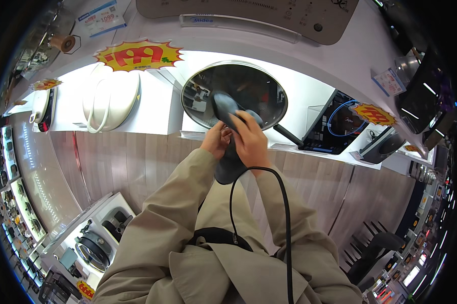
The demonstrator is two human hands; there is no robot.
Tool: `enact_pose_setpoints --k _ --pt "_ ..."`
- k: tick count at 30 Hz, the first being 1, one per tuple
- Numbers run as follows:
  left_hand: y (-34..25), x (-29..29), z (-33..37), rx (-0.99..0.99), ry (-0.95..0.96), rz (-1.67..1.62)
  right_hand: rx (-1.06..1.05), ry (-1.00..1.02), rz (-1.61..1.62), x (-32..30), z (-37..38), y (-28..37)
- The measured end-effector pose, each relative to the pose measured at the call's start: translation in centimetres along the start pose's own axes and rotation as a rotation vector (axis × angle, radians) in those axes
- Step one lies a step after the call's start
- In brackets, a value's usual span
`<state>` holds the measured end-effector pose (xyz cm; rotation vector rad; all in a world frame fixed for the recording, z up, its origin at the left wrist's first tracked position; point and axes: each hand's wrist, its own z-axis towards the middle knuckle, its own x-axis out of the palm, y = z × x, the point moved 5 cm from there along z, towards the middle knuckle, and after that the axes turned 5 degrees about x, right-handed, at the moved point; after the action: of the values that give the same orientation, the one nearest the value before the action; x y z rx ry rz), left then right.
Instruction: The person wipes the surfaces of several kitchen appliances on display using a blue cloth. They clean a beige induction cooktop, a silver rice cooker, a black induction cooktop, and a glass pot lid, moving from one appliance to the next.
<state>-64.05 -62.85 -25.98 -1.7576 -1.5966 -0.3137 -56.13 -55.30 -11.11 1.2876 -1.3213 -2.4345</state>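
Note:
My right hand (251, 141) is closed around a dark, elongated object with a rounded bluish-grey end (223, 103), smeared by motion, so its kind cannot be made out. Close against it, my left hand (217, 141) has its fingers bent in at the object's lower end; what they grip is partly hidden. Both hands are in front of a round pan with a shiny glass lid (254, 83), which stands on a lit white shelf. Its black handle (288, 136) points to the lower right. Below my hands shows a dark shoe (229, 167).
Left of the pan sits a cream rounded appliance (112, 104). To the right lies a black cooktop-like panel with a blue cable (335, 124). A white counter (213, 38) overhangs the shelf, with a yellow-red price sign (138, 55). A black cable (284, 213) hangs before my right arm.

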Motion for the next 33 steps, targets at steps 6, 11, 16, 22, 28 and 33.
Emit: enact_pose_setpoints --k 6,11,16,22,28,33 --pt "0.3 -0.5 0.8 -0.013 -0.061 -0.079 0.057 0.190 -0.067 3.7 -0.1 -4.2" --pt "0.3 -0.4 0.8 -0.099 -0.078 -0.009 0.305 0.034 0.281 3.8 -2.9 -7.1" --pt "-0.5 0.3 0.3 -0.141 -0.055 0.085 0.343 -0.030 0.282 4.4 -4.4 -7.4" --pt "-1.3 0.8 -0.2 -0.139 -0.112 0.181 0.533 0.010 0.373 4.5 -4.7 -8.6" --pt "-1.9 0.2 -0.2 -0.285 -0.211 0.322 0.940 0.167 0.288 4.9 -7.2 -9.0" --pt "-1.7 -0.6 1.2 -0.211 -0.110 0.270 0.389 -0.200 0.095 1.2 -3.3 -1.7"
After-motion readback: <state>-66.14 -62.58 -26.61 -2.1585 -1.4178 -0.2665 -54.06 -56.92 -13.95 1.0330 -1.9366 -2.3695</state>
